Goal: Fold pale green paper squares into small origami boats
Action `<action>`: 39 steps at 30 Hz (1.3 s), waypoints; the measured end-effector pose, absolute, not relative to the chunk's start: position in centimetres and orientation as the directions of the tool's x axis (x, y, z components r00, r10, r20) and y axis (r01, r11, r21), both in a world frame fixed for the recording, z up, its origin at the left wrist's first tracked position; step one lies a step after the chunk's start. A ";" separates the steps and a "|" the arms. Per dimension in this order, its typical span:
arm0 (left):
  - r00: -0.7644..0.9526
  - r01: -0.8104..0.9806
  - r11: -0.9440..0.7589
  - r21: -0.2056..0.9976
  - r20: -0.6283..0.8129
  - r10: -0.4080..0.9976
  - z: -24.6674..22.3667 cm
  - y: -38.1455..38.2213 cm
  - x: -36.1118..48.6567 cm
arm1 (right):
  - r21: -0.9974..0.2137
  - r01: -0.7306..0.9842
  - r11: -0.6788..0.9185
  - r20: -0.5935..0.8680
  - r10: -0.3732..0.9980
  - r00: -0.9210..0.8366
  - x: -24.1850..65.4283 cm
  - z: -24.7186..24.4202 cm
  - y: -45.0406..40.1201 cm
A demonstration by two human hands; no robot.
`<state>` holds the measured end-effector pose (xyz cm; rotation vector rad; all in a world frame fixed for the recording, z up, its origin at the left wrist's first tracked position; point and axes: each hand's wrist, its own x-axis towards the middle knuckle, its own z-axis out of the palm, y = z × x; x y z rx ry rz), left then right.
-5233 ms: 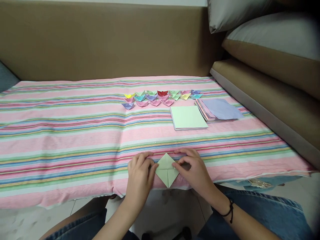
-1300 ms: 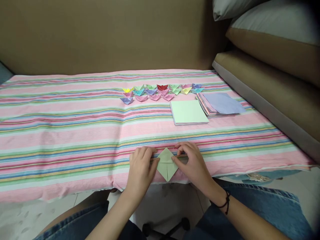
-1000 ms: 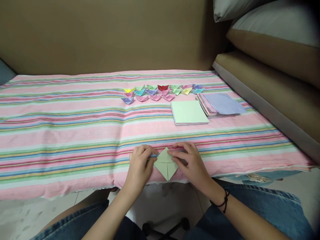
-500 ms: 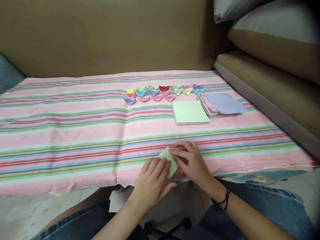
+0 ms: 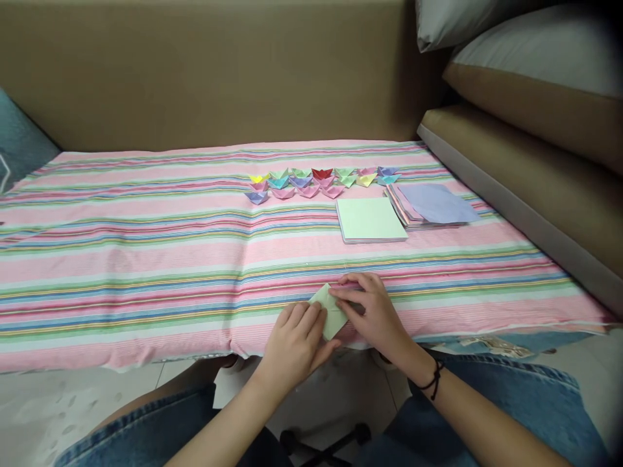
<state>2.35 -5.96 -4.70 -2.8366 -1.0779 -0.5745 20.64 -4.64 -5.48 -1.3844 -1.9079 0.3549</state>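
A small light-green piece of origami paper [image 5: 333, 320], folded into a diamond, lies at the front edge of the cloth between my hands. My left hand [image 5: 296, 340] is closed on its left side, fingers curled over the paper and thumb near the lower corner. My right hand [image 5: 372, 314] grips the right edge, index finger and thumb at the paper, other fingers bent above it. Part of the paper is covered by my fingers. Farther back stand several folded paper boats [image 5: 307, 192] in rows, in pink, green, blue, yellow and red.
A square stack of pale-green-topped paper [image 5: 372, 219] lies beyond my right hand. Beside it is a looser stack with a lilac sheet [image 5: 438, 202] on top. Striped cloth [image 5: 121, 259] covers the seat. Cushions [image 5: 525, 175] are piled at the right.
The lower part of the green paper has shifted slightly upward, and my left thumb has moved closer to it. Both hands stay on the paper. The view has shifted a little.
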 end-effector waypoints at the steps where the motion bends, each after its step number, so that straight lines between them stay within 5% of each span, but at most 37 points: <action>1: 0.687 0.650 -0.757 0.072 0.370 0.625 -4.7 -5.9 2.2 | -0.606 0.700 0.379 0.399 0.906 -0.145 20.7 -5.5 -4.6; 11: 0.621 0.709 -0.705 0.005 0.470 0.627 -4.7 -5.9 -0.4 | -0.609 0.697 0.378 0.396 0.907 -0.145 20.8 -5.7 -4.6; 17: 0.518 0.759 -0.642 0.105 0.500 0.694 -4.5 -5.9 -2.2 | -0.615 0.697 0.368 0.388 0.911 -0.138 20.7 -5.6 -4.6; 22: 0.690 0.605 -0.784 0.138 0.400 0.603 -4.7 -6.2 -0.7 | -0.617 0.700 0.358 0.385 0.914 -0.128 20.6 -5.5 -4.6; 29: 0.633 0.696 -0.718 0.013 0.460 0.622 -5.2 -6.7 1.4 | -0.628 0.721 0.293 0.374 0.926 -0.050 19.7 -5.0 -4.8; 39: 0.685 0.700 -0.709 -0.078 0.352 0.638 -5.6 -6.8 1.6 | -0.688 0.670 0.278 0.331 0.942 -0.051 20.2 -5.2 -4.6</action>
